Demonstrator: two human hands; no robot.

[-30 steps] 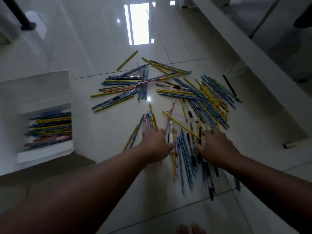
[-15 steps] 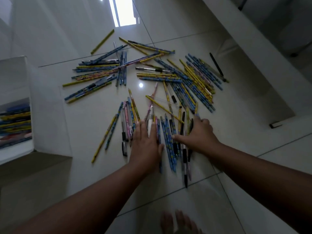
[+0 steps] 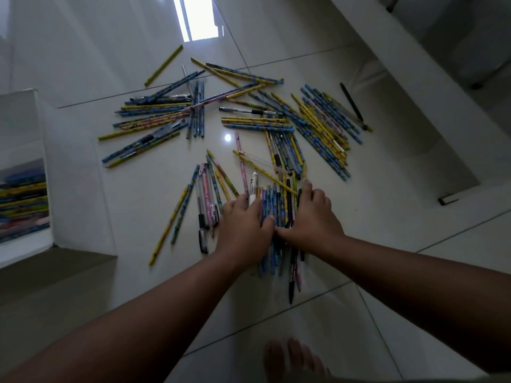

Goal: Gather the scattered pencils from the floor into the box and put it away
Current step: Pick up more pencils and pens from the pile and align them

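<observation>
Underneath: glossy white tile floor [image 3: 359, 313], pencils [image 3: 318, 125] scattered.

The box [image 3: 25, 172] was cut off by the left edge, its far end unseen. Both hands [image 3: 243, 228] [image 3: 312, 217] covered the middles of the pencils [image 3: 272, 205] between them. A foot [image 3: 293, 360] ran off the bottom edge.

Left hand [image 3: 243, 225] and right hand [image 3: 312, 217] press palm-down on a bundle of pencils [image 3: 276, 211] on the tiled floor [image 3: 387, 272]; white box [image 3: 36, 172], part-filled, lies at left.
</observation>
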